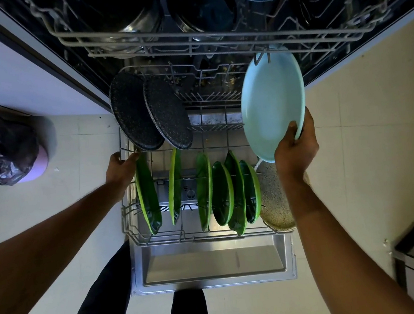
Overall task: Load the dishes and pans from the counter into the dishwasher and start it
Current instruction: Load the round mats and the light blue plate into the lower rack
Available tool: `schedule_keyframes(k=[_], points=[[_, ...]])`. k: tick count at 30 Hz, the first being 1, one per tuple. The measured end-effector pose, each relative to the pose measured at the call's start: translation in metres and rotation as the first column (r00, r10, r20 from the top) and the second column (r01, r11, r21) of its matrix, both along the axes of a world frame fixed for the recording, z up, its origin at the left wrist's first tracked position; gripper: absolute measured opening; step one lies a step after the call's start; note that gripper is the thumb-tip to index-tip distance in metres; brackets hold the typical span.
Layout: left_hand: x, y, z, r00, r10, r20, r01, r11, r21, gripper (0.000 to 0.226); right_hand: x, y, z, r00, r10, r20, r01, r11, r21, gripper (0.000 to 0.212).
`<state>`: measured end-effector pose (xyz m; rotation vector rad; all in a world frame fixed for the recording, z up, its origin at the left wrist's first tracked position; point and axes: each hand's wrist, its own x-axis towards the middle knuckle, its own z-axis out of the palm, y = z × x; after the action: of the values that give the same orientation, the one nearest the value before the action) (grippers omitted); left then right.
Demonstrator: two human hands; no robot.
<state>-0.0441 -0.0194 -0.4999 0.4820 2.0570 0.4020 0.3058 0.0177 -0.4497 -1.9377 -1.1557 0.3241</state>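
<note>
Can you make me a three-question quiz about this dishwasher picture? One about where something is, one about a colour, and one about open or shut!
1. Where do the green plates stand?
A) on the floor
B) in the lower rack
C) in the upper rack

2. What colour is the plate that the right hand holds?
A) red
B) black
C) light blue

3. How is the dishwasher door?
A) open, lying flat
B) shut
C) half open

Answers:
1 B, they stand on edge between its wires.
2 C, the plate in the hand is pale blue.
3 A, the door lies flat under the pulled-out rack.
</note>
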Motion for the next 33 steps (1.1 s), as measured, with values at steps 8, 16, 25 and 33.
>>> schedule_keyframes(k=[8,16,25,33], points=[[0.000,-0.001,-0.003,1.000,-0.009,0.004,0.009,1.000,-0.004,0.076,0.000,0.012,0.002,0.992,0.021,0.127,-0.009,0.995,-0.096,0.042],[0.001,0.001,-0.003,1.000,-0.001,-0.009,0.001,1.000,-0.005,0.075,0.000,0.048,0.017,0.968,0.124,0.217,-0.056,0.954,-0.293,0.043],[0.002,0.000,-0.003,1.000,0.005,-0.012,-0.005,1.000,0.002,0.075,0.004,0.046,0.017,0.949,0.200,0.244,-0.104,0.928,-0.358,0.043],[0.003,-0.001,-0.003,1.000,0.009,-0.010,-0.009,1.000,0.006,0.075,-0.038,0.016,0.003,0.929,0.334,0.160,-0.203,0.821,-0.533,0.051]])
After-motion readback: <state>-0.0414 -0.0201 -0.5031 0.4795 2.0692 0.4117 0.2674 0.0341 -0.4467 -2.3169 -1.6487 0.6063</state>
